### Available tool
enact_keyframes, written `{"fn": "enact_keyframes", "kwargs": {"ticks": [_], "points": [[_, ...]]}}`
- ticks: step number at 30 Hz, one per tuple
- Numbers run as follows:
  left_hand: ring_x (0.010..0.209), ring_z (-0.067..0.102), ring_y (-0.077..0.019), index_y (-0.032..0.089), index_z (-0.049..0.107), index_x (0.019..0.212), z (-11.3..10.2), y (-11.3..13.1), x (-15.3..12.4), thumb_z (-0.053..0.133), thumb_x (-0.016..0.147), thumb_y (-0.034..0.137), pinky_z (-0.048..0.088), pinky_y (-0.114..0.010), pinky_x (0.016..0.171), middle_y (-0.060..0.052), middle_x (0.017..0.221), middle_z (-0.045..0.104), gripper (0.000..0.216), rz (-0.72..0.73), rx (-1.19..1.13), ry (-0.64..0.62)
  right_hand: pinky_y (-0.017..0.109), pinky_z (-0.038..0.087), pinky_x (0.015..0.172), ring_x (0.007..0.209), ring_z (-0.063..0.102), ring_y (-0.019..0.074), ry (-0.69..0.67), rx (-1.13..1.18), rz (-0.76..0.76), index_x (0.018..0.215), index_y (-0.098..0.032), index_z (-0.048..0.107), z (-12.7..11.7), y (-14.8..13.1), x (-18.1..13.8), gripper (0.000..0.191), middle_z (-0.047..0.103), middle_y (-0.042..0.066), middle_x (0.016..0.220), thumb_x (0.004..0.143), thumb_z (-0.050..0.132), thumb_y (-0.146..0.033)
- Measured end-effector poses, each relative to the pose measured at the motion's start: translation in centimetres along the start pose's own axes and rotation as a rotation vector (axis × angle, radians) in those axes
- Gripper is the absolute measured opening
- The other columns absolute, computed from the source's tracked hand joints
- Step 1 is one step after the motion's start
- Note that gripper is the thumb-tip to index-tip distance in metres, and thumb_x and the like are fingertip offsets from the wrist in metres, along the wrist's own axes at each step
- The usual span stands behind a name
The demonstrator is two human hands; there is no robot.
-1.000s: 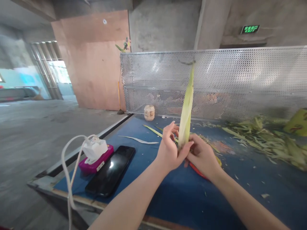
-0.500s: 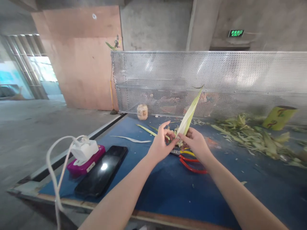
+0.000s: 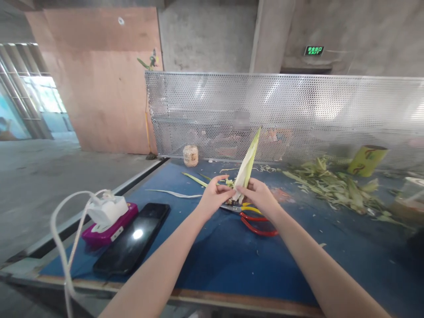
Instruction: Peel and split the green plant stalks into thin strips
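A pale green, pointed husk-wrapped stalk stands tilted to the right above the blue table. My right hand pinches its base from the right. My left hand pinches the same base from the left, thumb and fingers closed on the leaf edge. Red-and-yellow-handled scissors lie on the table just under and in front of both hands.
A black phone, a magenta box with a white charger and cable sit at the left front. A heap of green husks, a yellow-green cup and a small jar lie along the perforated metal screen.
The stalk went from upright and high to lower and leaning right. Both hands moved down and away towards the scissors. The head camera swung right.
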State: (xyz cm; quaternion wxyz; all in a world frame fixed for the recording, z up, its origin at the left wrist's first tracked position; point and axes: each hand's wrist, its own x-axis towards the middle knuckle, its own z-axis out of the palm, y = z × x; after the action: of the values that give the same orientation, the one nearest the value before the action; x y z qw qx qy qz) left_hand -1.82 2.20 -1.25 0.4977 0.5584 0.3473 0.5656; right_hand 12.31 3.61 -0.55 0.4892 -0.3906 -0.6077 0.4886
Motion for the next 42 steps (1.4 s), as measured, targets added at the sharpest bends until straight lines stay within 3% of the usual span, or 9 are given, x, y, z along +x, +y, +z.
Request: {"fn": "enact_keyframes", "kwargs": {"ticks": [6,10,19,25,31,36,42], "points": [[0.057,0.057,-0.0119,0.014,0.037,0.111,-0.3,-0.4,0.0,0.070,0.058,0.023,0.044,-0.026,0.057,0.001,0.064,0.062,0.063,0.075,0.148,-0.013,0.028,0.051,0.057,0.067,0.062,0.0165,0.014,-0.217,-0.159,0.084,-0.015,0.052,-0.3,0.6,0.2,0.024,0.065,0.005,0.079,0.063,0.061,-0.020],[0.053,0.056,-0.0110,0.013,0.033,0.112,-0.4,-0.6,0.1,0.070,0.058,0.024,0.045,-0.027,0.056,0.000,0.066,0.062,0.066,0.057,0.146,-0.008,0.031,0.051,0.064,0.071,0.063,0.0183,0.013,-0.265,-0.153,0.084,-0.014,0.052,-0.3,0.6,0.2,0.022,0.065,0.007,0.081,0.063,0.059,-0.018],[0.055,0.057,-0.0111,0.014,0.036,0.113,-0.6,-1.4,0.1,0.065,0.062,0.024,0.044,-0.025,0.057,0.002,0.063,0.062,0.060,0.125,0.357,-0.016,0.027,0.046,0.055,0.062,0.061,0.0174,0.052,-0.549,-0.151,0.072,-0.015,0.052,-0.4,0.9,0.4,0.009,0.063,0.004,0.069,0.065,0.057,-0.016],[0.060,0.058,-0.0120,0.014,0.033,0.115,-0.4,-1.1,0.0,0.062,0.063,0.019,0.045,-0.025,0.061,0.002,0.063,0.062,0.059,0.142,0.416,0.016,0.026,0.044,0.051,0.054,0.058,0.0157,0.063,-0.593,-0.148,0.072,-0.015,0.050,-0.2,0.7,0.3,0.005,0.061,0.003,0.062,0.068,0.054,-0.017],[0.058,0.057,-0.0119,0.014,0.033,0.115,-0.4,-0.8,0.0,0.067,0.060,0.025,0.045,-0.025,0.058,0.000,0.065,0.062,0.066,0.122,0.371,0.047,0.028,0.046,0.060,0.068,0.061,0.0182,0.089,-0.493,-0.197,0.079,-0.015,0.054,-0.3,1.0,0.4,0.015,0.065,0.006,0.076,0.064,0.059,-0.017],[0.061,0.057,-0.0121,0.013,0.033,0.113,-0.4,-1.1,0.1,0.066,0.060,0.022,0.046,-0.027,0.062,0.001,0.066,0.060,0.063,0.122,0.345,0.047,0.026,0.045,0.058,0.066,0.060,0.0172,0.078,-0.513,-0.205,0.080,-0.014,0.055,-0.4,1.3,0.5,0.015,0.063,0.005,0.073,0.065,0.057,-0.017],[0.063,0.058,-0.0119,0.014,0.027,0.122,-0.4,-1.4,0.0,0.066,0.059,0.016,0.048,-0.028,0.063,0.002,0.068,0.059,0.073,0.120,0.357,-0.004,0.025,0.043,0.056,0.061,0.057,0.0158,0.067,-0.636,-0.235,0.067,-0.014,0.056,-0.4,1.7,0.7,0.005,0.061,0.003,0.065,0.063,0.058,-0.014]]}}
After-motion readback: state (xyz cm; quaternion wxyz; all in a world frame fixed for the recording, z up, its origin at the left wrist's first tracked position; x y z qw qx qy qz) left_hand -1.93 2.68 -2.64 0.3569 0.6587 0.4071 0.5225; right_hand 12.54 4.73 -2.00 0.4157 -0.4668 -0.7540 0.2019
